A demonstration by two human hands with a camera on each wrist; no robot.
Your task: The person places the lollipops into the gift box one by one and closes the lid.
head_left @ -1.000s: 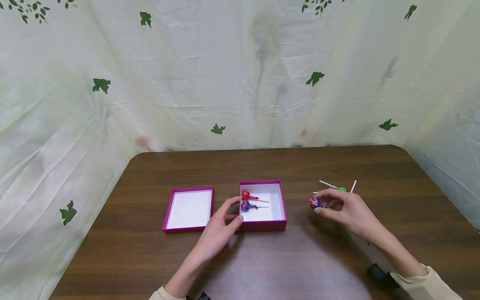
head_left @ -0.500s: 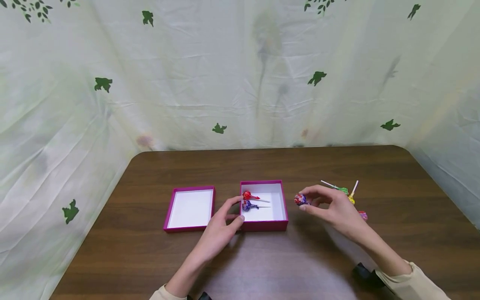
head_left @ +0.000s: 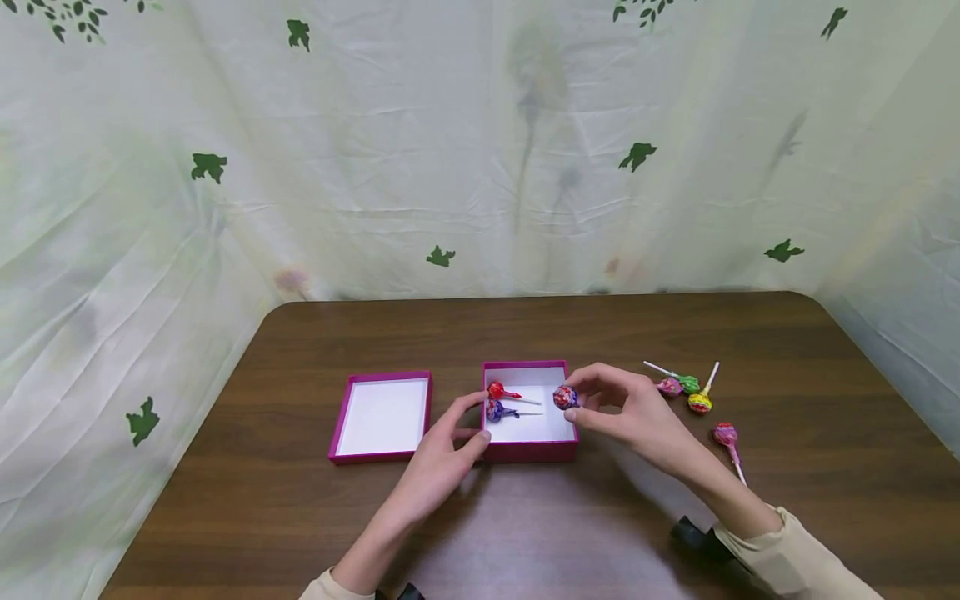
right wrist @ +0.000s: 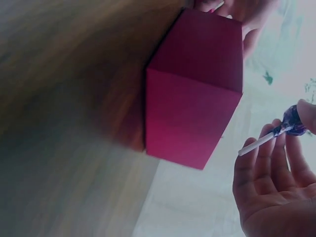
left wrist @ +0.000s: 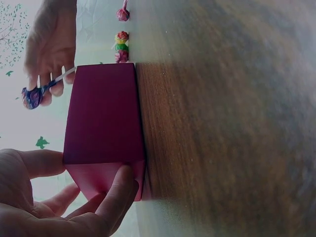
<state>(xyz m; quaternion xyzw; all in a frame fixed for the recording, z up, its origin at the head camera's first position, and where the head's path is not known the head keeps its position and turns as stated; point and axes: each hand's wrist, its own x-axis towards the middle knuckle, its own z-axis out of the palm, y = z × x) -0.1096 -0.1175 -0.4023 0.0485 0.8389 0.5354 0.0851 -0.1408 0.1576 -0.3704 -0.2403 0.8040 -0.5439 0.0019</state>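
Note:
A magenta box [head_left: 528, 452] with a white inside stands on the table. Two lollipops lie in it on the left: a red lollipop [head_left: 496, 390] and a blue-purple lollipop [head_left: 495, 411], sticks to the right. My left hand [head_left: 438, 471] holds the box at its left side, thumb and fingers against the rim and outer wall. Over the box's right edge, my right hand [head_left: 637, 412] pinches a red-and-purple wrapped lollipop [head_left: 565, 397] by its round head. In the right wrist view its white stick [right wrist: 256, 144] runs across the fingers of that hand.
Left of the box lies its lid [head_left: 380, 417], white inside facing up. Several lollipops are on the right: a green one [head_left: 688, 384], a yellow one [head_left: 700, 403] and pink ones, including one lollipop [head_left: 725, 434] nearer me. A printed curtain [head_left: 480, 150] hangs behind the table.
My right hand has carried the lollipop leftward from the loose lollipops to the box's right edge, uncovering those on the table. My left hand stays at the box.

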